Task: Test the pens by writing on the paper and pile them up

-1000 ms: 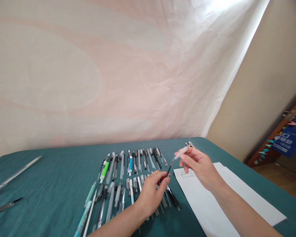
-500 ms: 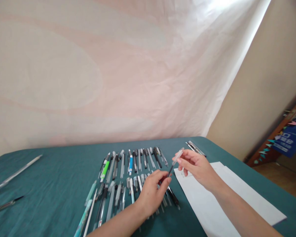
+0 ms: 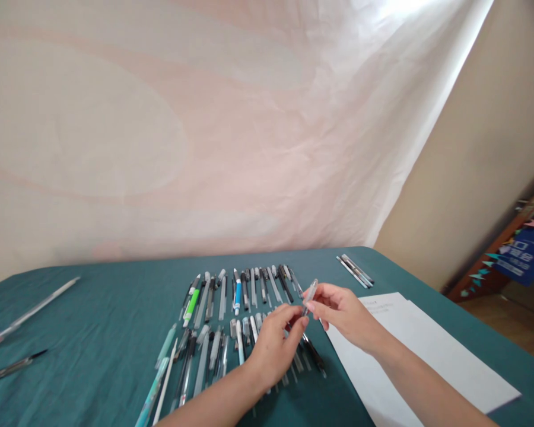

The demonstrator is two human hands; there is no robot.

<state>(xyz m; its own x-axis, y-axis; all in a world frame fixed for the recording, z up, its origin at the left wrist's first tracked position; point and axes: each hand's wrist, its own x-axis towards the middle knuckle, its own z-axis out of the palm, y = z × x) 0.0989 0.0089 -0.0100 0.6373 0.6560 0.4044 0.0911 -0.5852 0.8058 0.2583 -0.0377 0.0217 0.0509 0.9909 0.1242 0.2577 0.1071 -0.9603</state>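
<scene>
Above the front row of pens, my left hand (image 3: 278,338) is closed around the lower part of a slim pen, most of which its fingers hide. My right hand (image 3: 340,311) pinches the clear cap (image 3: 311,290) at the pen's upper end between thumb and fingers. The two hands nearly touch, and the cap tilts up and to the right. Whether the cap is fully seated cannot be made out. Below my left hand lie several pens, among them a black pen (image 3: 314,353) and a white-and-teal pen (image 3: 240,344).
Behind, a second row of pens includes a green one (image 3: 191,305) and a blue one (image 3: 237,293). White paper sheets (image 3: 431,356) lie on the right, with thin refills (image 3: 355,271) beyond. A long clear pen (image 3: 35,311) and a dark-tipped one (image 3: 18,365) lie on the left.
My right hand has moved down and left with the cap, closing onto the pen in my left hand. The dark shaft that showed between the hands is now covered. My left hand stays put.
</scene>
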